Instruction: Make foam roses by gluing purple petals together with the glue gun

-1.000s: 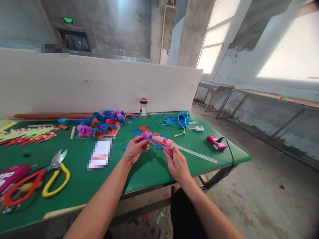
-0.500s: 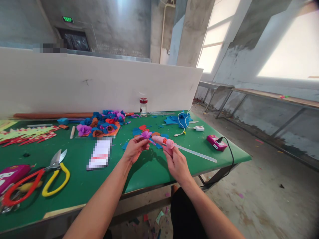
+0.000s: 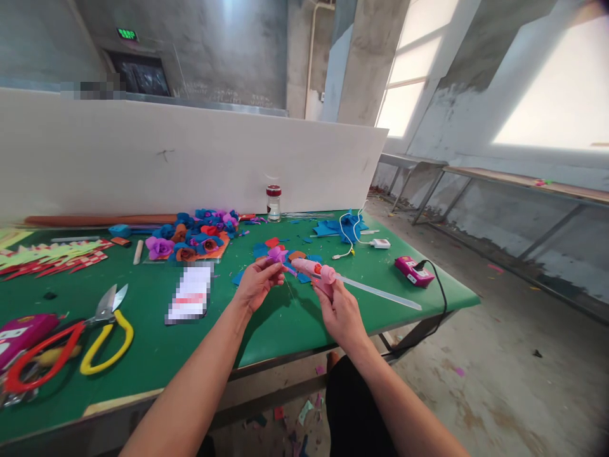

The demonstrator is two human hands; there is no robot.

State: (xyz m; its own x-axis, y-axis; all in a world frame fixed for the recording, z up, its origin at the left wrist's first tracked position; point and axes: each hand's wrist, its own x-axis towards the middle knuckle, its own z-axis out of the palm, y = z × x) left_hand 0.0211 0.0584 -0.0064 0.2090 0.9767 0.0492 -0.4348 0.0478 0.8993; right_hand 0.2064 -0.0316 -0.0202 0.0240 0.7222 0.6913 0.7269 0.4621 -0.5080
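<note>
Between the closed fingertips of my left hand (image 3: 261,280) is a small purple paper flower (image 3: 277,254). My right hand (image 3: 341,312) grips a pink glue gun (image 3: 314,270) by its handle, nozzle pointing left toward the flower and a little apart from it. A long translucent glue stick (image 3: 380,292) sticks out of the gun's back to the right. Beneath the flower and the nozzle lie loose blue, red and brown paper pieces (image 3: 261,251) on the green tabletop. A thin strand hangs below the flower.
Finished paper flowers (image 3: 200,236) are heaped left of centre, behind a blurred phone-like object (image 3: 190,293). Yellow-and-red scissors (image 3: 107,324) lie at left. A lidded jar (image 3: 273,204) stands at the back by the white board. A pink power strip (image 3: 413,271) and white charger (image 3: 379,244) are at right.
The glue gun's nozzle has drawn slightly right, away from the purple flower. The flower is now tilted up a little more, and a thin strand shows under it.
</note>
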